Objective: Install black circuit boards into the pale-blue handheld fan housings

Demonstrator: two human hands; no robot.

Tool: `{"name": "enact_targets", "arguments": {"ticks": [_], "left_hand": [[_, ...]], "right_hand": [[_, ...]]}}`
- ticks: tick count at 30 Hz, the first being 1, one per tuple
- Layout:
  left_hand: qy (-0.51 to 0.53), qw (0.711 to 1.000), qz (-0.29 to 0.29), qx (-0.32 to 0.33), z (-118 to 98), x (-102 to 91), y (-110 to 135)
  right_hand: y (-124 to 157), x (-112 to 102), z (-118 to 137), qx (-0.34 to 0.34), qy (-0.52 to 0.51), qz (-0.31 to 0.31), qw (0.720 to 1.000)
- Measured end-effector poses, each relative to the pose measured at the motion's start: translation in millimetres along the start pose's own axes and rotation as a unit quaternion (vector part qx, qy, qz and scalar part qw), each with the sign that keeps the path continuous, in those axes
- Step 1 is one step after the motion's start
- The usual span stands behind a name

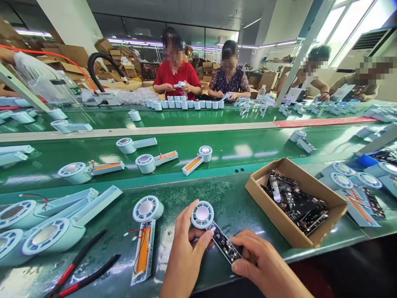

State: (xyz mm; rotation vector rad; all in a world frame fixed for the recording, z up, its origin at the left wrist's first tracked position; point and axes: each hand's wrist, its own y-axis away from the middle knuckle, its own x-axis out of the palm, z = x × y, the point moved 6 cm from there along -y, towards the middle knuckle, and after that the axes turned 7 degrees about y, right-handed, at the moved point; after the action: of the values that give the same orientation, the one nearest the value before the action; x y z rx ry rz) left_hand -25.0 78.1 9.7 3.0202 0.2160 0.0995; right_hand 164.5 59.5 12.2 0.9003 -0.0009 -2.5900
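Note:
Between my two hands is a light-blue handheld fan (pixel 202 215) with a round slotted head and a silver centre. A black circuit board (pixel 223 243) lies along its handle. My left hand (pixel 188 252) is closed around the head end, thumb on the neck. With fingers and thumb, my right hand (pixel 254 255) pinches the handle's lower end at the board. Just left of my hands lies another fan (pixel 147 209), its handle open on an orange strip (pixel 143 250) with thin red wires. What is under the held fan's board is hidden.
A cardboard box (pixel 259 188) of loose circuit boards stands right of my hands. Red-and-black pliers (pixel 76 260) and several fan bodies (pixel 51 236) lie at left. More fans sit on the green conveyor (pixel 173 140). Co-workers (pixel 177 78) sit across it.

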Motion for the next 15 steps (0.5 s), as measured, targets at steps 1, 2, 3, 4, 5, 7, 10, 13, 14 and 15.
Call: {"name": "enact_targets", "arguments": {"ticks": [1, 2, 3, 4, 5, 7, 10, 13, 14, 15], "left_hand": [[-0.003, 1.000, 0.004, 0.003, 0.7, -0.3, 0.3], [-0.008, 1.000, 0.010, 0.008, 1.7, -0.6, 0.5], [-0.013, 1.000, 0.015, 0.015, 2.9, -1.2, 0.6], [-0.018, 0.999, 0.020, 0.023, 4.4, -1.8, 0.5], [-0.021, 0.999, 0.023, 0.031, 6.1, -2.6, 0.3], [-0.018, 0.998, 0.029, 0.047, 9.3, -3.8, -0.4], [-0.018, 0.997, 0.033, 0.065, 12.7, -4.8, -1.5], [-0.023, 0.997, 0.032, 0.070, 15.8, -5.8, -2.2], [-0.022, 0.997, 0.032, 0.069, 17.4, -6.3, -2.5], [-0.019, 0.997, 0.032, 0.068, 19.3, -6.8, -2.7]], "right_hand": [[-2.3, 0.9, 1.2, 0.008, -0.023, 0.017, 1.000], [-4.4, 1.9, 3.1, 0.015, -0.053, 0.040, 0.998], [-6.2, 2.7, 5.7, 0.023, -0.086, 0.062, 0.994], [-8.0, 3.4, 8.4, 0.033, -0.114, 0.080, 0.990], [-9.9, 3.6, 11.3, 0.039, -0.130, 0.088, 0.987], [-14.8, 1.3, 17.5, 0.033, -0.112, 0.065, 0.991], [-21.8, -1.6, 22.5, 0.012, -0.041, -0.004, 0.999], [-26.1, 4.0, 15.9, 0.034, -0.058, -0.011, 0.998], [-27.1, 7.2, 12.7, 0.045, -0.085, 0.000, 0.995], [-27.8, 9.9, 9.9, 0.054, -0.112, 0.011, 0.992]]}}
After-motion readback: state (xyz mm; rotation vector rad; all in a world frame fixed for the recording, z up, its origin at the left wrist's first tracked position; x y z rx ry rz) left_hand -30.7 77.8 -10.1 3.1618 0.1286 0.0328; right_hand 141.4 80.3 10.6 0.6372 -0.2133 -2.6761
